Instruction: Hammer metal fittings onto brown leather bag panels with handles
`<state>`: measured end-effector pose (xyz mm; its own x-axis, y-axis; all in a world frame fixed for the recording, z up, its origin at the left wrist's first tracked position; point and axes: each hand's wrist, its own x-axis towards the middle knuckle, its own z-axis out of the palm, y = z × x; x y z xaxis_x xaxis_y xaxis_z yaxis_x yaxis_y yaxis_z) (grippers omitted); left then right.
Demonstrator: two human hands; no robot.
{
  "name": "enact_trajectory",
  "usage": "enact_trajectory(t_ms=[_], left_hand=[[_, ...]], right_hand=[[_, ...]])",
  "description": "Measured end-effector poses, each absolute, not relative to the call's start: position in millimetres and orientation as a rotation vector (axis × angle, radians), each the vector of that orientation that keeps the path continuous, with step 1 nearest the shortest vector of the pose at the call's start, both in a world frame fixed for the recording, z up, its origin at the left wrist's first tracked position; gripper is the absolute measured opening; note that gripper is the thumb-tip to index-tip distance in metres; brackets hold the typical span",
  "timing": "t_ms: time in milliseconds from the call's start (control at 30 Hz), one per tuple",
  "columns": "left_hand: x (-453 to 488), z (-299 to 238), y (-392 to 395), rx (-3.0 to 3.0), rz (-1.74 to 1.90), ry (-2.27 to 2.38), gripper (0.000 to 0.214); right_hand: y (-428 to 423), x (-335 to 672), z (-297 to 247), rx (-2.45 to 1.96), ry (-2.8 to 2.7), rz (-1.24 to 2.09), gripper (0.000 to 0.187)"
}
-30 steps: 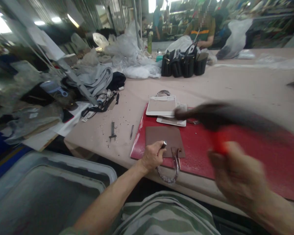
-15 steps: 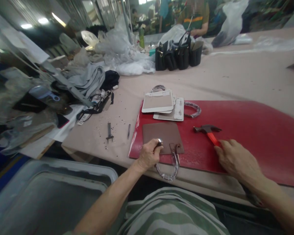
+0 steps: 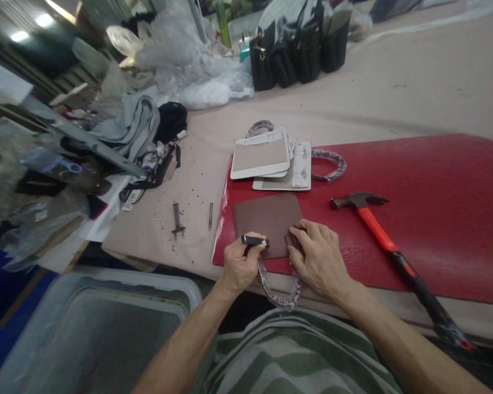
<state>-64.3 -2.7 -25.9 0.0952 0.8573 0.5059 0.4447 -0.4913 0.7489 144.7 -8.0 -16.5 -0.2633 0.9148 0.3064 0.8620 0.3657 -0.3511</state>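
From my remote seat I see the left hand (image 3: 240, 267) pinching a short dark tool (image 3: 253, 241), tipped nearly level over the brown panel (image 3: 268, 215), which lies on the red mat (image 3: 427, 186). The right hand (image 3: 319, 255) bends its fingers over the panel's near right corner, by the wrapped handle (image 3: 281, 300), and I cannot tell whether they pinch anything. I find the hammer (image 3: 385, 239) lying on the mat to the right, and pale pieces (image 3: 261, 155) with 2 wrapped loops (image 3: 342, 162) stacked beyond the panel.

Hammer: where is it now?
In the head view, the hammer lies on the red mat, to the right of the right hand, partly jutting past the mat's near edge.
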Motion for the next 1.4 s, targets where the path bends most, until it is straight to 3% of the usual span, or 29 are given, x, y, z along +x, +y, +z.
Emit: enact_trajectory(t_ms=[100,333,1400], left_hand=[[-67,-28,-3,2.184,1.374,1.096,0.013],[-65,-24,-5,1.841,1.3,1.324,0.012],[-40,-21,0,2.119,1.26,1.337,0.015]], right_hand=[[-7,146,-17,-1.547,-2.18,0.155,0.03],[-8,143,-16,-1.576,-2.187,0.167,0.03],[-6,142,-16,-1.605,-2.168,0.187,0.032]])
